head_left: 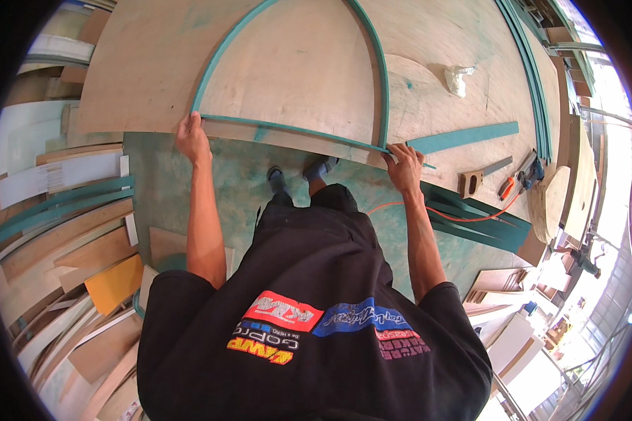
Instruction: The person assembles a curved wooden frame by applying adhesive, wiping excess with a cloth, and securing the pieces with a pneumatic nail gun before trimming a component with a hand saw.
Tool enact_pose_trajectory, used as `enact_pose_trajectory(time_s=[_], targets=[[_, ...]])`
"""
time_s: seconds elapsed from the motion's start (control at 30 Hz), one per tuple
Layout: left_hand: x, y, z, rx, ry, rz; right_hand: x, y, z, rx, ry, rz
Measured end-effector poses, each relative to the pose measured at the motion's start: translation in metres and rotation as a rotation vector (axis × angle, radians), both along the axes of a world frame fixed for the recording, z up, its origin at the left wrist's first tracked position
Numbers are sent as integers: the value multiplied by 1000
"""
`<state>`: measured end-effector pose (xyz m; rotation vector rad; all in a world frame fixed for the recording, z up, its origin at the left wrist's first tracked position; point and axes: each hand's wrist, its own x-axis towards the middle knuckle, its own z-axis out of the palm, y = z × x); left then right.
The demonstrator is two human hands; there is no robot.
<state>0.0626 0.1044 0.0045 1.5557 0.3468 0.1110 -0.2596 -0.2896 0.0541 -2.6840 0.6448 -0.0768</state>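
Note:
A green arched frame (383, 77) lies on a large plywood sheet, its curved sides running up past the top of the view. Across its base runs a thin green strip (288, 129), close to the sheet's near edge. At the left corner, where curve and strip meet, my left hand (192, 137) is closed with its fingertips on the wood. My right hand (404, 168) grips the strip near the right corner, fingers bent over it. A short green end sticks out just right of that hand. The joints under my fingers are partly hidden.
Right of the frame lie a flat green board (463, 137), a handsaw (475, 181), a power tool with an orange cord (523, 174) and a crumpled white bag (458, 79). Long green strips (530, 70) run along the far right. Stacked wood offcuts (70, 238) stand at left.

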Motion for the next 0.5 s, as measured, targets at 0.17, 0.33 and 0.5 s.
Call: enact_pose_trajectory(time_s=[0.17,0.33,0.5], targets=[[-4,-5,9,38,15,21,5,-6,4,23,68,36],[-2,-7,-4,90,-15,33,8,-11,6,19,126,48],[2,0,-11,204,20,-7,15,-12,1,-29,150,64]])
